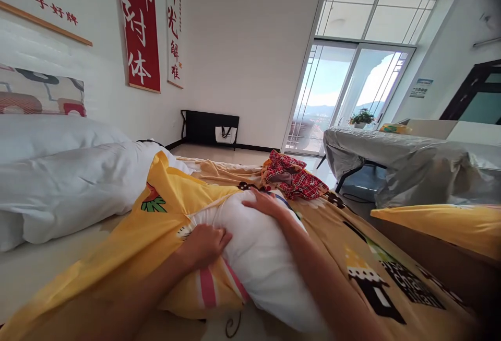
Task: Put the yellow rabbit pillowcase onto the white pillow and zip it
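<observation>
A plump white pillow (254, 242) lies partly inside a yellow pillowcase (172, 189) printed with a carrot and pink stripes. My left hand (207, 244) is closed in a fist at the mouth of the case, gripping its edge where it meets the pillow. On the pillow's upper far side rests my right hand (264, 202), flat with its fingers apart, pressing the white surface. The pillow's other end is covered by the case.
Beneath everything spreads a tan printed sheet (329, 236). A red checked cloth (293, 174) lies crumpled at the back. White bedding bundles (74, 179) fill the left, another yellow cushion (442, 221) the right. Beyond is a plastic-covered table (391, 148).
</observation>
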`<state>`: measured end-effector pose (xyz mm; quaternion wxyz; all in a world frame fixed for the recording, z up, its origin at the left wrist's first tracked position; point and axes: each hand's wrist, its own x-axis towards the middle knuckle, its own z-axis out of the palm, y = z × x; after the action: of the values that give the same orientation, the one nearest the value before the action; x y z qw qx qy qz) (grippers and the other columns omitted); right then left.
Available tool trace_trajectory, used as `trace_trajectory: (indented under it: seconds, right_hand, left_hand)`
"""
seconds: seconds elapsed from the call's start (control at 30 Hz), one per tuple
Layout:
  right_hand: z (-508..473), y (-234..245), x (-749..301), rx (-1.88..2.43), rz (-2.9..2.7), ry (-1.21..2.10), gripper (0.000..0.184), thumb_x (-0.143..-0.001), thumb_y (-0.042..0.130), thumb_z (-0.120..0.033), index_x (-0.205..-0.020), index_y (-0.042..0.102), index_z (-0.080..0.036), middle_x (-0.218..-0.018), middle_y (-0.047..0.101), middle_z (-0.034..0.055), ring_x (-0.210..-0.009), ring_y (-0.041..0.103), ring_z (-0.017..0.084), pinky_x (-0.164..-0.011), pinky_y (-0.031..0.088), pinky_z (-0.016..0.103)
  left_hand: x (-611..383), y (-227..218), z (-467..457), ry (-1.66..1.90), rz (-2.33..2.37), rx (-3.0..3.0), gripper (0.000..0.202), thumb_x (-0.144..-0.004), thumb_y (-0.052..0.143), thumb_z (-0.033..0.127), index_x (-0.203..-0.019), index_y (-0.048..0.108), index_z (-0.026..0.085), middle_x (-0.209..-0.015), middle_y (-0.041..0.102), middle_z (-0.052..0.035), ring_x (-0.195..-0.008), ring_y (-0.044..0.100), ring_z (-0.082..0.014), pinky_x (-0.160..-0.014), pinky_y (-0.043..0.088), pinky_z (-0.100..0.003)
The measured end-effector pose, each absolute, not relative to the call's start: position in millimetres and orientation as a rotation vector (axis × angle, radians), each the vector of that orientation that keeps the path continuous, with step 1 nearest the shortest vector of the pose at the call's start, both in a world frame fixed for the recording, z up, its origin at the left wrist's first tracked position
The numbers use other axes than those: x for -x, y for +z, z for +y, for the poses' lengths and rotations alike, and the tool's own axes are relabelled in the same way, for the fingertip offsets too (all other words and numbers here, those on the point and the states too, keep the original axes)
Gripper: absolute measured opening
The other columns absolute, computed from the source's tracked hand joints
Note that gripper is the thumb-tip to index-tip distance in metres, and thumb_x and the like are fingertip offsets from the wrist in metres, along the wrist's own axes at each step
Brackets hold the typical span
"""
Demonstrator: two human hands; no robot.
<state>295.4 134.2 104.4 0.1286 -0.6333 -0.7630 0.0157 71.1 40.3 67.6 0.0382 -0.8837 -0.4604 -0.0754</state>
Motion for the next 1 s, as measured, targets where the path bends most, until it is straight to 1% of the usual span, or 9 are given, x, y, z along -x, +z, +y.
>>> trace_trajectory:
  seconds: [0.1,0.2,0.3,0.37,0.5,0.63,0.83,0.93,1.0]
  right_hand:
    - [127,74,-293,1.91,-2.128,0.085,0.07,-0.085,0.05,-0.06,-0.136,0.043,-0.014,-0.122,0.063,0.0186,-0.118,0.056,0.03,-0.101,0.031,0.046]
    - [110,68,-288,1.879,-2.014,-0.021,0.063,-0.083,0.055,-0.057,-0.129,0.047,-0.015,-0.11,0.069,0.0147,-0.105,0.063,0.028,-0.091,0.039,0.038]
    - [90,75,-280,1.812,-1.907,-0.171,0.058,-0.082,0.059,-0.051,-0.127,0.044,-0.018,-0.101,0.071,0.0109,-0.095,0.067,0.025,-0.08,0.044,0.032]
    - [75,81,-274,1.747,-1.913,-0.23,0.051,-0.084,0.058,-0.048,-0.124,0.046,-0.019,-0.099,0.072,0.0093,-0.092,0.068,0.024,-0.077,0.044,0.03]
    - [45,90,-264,1.654,-2.053,-0.287,0.037,-0.086,0.054,-0.04,-0.116,0.053,-0.02,-0.099,0.071,0.0077,-0.09,0.067,0.023,-0.074,0.044,0.029]
    - [23,93,-251,1.597,-2.197,-0.314,0.033,-0.084,0.051,-0.03,-0.115,0.053,-0.021,-0.102,0.07,0.0063,-0.086,0.066,0.022,-0.066,0.042,0.028]
    - [5,90,-231,1.616,-2.313,-0.26,0.025,-0.081,0.049,-0.023,-0.103,0.061,-0.019,-0.097,0.07,0.0084,-0.083,0.066,0.022,-0.062,0.041,0.028]
    - [7,86,-227,1.549,-2.408,-0.236,0.022,-0.081,0.049,-0.023,-0.095,0.066,-0.019,-0.096,0.071,0.0102,-0.086,0.066,0.025,-0.066,0.043,0.03]
    - [17,85,-228,1.509,-2.43,-0.311,0.027,-0.084,0.046,-0.021,-0.101,0.066,-0.017,-0.1,0.07,0.0129,-0.092,0.065,0.026,-0.071,0.045,0.032]
  left_hand:
    - [-69,77,41,-0.304,-1.516,2.726,0.044,-0.094,0.031,0.041,-0.078,0.065,0.017,-0.077,0.07,-0.01,-0.076,0.067,-0.0247,-0.067,0.047,-0.033]
    - [-72,96,47,-0.452,-1.584,2.662,0.027,-0.09,0.04,0.03,-0.079,0.062,0.018,-0.077,0.069,-0.0067,-0.074,0.065,-0.0215,-0.066,0.046,-0.03]
    - [-76,117,57,-0.682,-1.651,2.485,0.026,-0.087,0.037,0.019,-0.102,0.057,0.016,-0.101,0.066,-0.012,-0.099,0.06,-0.0247,-0.083,0.045,-0.035]
    - [-79,129,66,-0.771,-1.669,2.446,0.028,-0.086,0.04,0.022,-0.108,0.055,0.013,-0.115,0.06,-0.0162,-0.112,0.052,-0.0279,-0.091,0.041,-0.039]
    - [-87,143,84,-0.752,-1.744,2.586,0.028,-0.086,0.043,0.037,-0.09,0.059,0.014,-0.093,0.067,-0.0101,-0.087,0.062,-0.0219,-0.072,0.047,-0.03]
    - [-109,150,89,-0.686,-1.74,2.674,0.021,-0.081,0.046,0.032,-0.075,0.059,0.016,-0.077,0.067,-0.0041,-0.074,0.064,-0.0181,-0.059,0.043,-0.024]
    - [-155,158,74,-0.639,-1.665,2.571,0.03,-0.08,0.045,0.016,-0.106,0.058,0.014,-0.094,0.068,-0.0144,-0.09,0.065,-0.0273,-0.072,0.047,-0.034]
    - [-170,160,60,-0.607,-1.564,2.575,0.031,-0.085,0.035,0.012,-0.106,0.058,0.013,-0.091,0.068,-0.016,-0.091,0.065,-0.0283,-0.074,0.048,-0.037]
    - [-176,157,48,-0.568,-1.519,2.593,0.032,-0.087,0.033,0.011,-0.105,0.059,0.014,-0.089,0.068,-0.0156,-0.089,0.065,-0.028,-0.073,0.048,-0.037]
